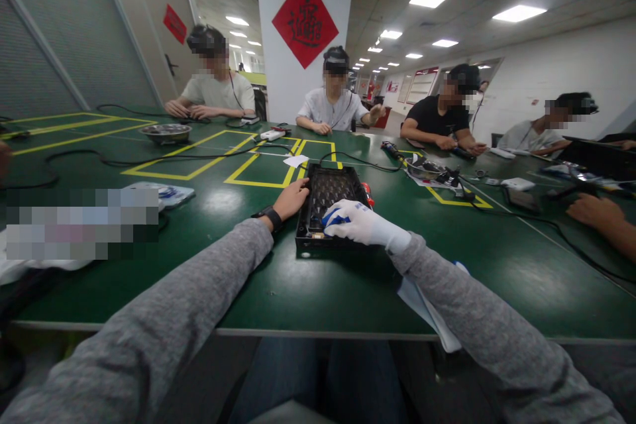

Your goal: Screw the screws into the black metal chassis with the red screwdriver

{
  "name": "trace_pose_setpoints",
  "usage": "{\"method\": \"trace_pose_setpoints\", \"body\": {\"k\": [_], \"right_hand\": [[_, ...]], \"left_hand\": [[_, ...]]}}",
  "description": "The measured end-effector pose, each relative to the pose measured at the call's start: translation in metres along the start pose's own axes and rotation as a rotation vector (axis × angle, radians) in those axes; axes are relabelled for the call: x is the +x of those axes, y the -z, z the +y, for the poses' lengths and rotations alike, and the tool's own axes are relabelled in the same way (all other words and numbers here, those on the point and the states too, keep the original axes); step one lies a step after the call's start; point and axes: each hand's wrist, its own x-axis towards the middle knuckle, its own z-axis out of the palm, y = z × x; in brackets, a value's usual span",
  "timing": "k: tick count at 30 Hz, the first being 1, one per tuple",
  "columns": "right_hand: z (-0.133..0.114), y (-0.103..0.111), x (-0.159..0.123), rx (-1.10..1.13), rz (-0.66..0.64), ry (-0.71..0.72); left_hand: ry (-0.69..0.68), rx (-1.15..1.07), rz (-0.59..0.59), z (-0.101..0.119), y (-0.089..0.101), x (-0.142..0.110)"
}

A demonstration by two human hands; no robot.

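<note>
In front of me on the green table lies a black rectangular case (334, 187), open at the top, with rows of small round shapes inside. My left hand (293, 199), bare with a dark wristband, holds the left wall of the case. My right hand (350, 222) wears a white glove with blue fingertips. Its fingers are curled down into the near right part of the case, and whatever they pinch is hidden beneath them. A small light-coloured piece (316, 235) shows at the case's near edge. Something red (368, 193) sticks out beside its right wall.
A pale cloth or sheet (430, 311) hangs over the near table edge under my right forearm. A metal bowl (166, 133) stands far left, and a clear bag (171, 193) lies nearer. Black cables cross the table. Several people sit opposite; another person's hand (596, 215) is at right.
</note>
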Motion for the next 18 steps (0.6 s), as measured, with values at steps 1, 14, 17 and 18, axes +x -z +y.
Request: {"method": "trace_pose_setpoints", "body": {"k": [1, 14, 17, 18], "right_hand": [[-0.0003, 0.0000, -0.0003, 0.000, -0.001, -0.002], [0.0007, 0.0004, -0.0001, -0.031, -0.019, 0.014], [0.0000, 0.0010, -0.0001, -0.007, -0.011, 0.023], [-0.0007, 0.0011, -0.0002, 0.002, -0.009, 0.016]], "left_hand": [[0.000, 0.001, -0.001, -0.0002, -0.0002, 0.0002], [0.006, 0.000, -0.008, 0.0028, 0.0012, -0.0006], [0.006, 0.002, -0.012, 0.0011, 0.0005, 0.0001], [0.005, 0.002, -0.012, 0.0005, 0.0003, 0.0003]]}}
